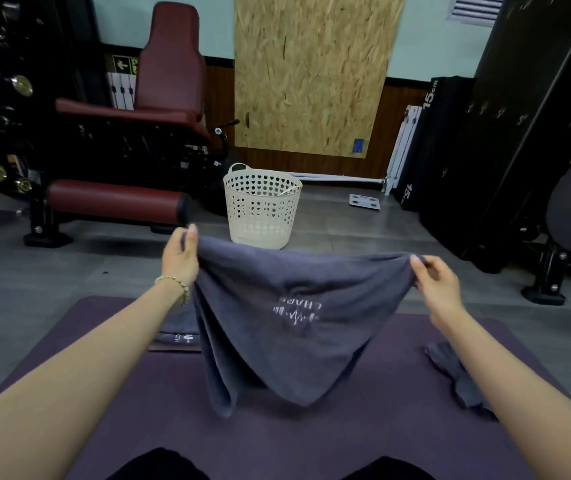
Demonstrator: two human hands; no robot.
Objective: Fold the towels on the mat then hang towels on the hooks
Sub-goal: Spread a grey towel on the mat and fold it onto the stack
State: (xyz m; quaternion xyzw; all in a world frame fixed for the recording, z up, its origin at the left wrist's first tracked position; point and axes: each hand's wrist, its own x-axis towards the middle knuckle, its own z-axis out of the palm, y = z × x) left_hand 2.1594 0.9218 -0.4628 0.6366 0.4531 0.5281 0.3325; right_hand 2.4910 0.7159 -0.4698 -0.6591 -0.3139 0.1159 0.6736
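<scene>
A grey towel [287, 327] with a white logo hangs in the air above the purple mat [363, 438]. My left hand [180, 259] pinches its upper left corner and my right hand [438, 285] pinches its upper right corner, so the cloth sags between them. Its lower end droops close to the mat. A folded grey towel [182, 332] lies flat on the mat's far left part, half hidden by my left forearm. A crumpled grey towel [457, 375] lies on the mat at the right, under my right forearm.
A cream perforated laundry basket [261, 207] stands on the grey floor beyond the mat. A maroon-padded gym machine [128, 133] fills the left. Black equipment with small hooks [500, 112] stands at the right, a white scale [364, 201] lying near it.
</scene>
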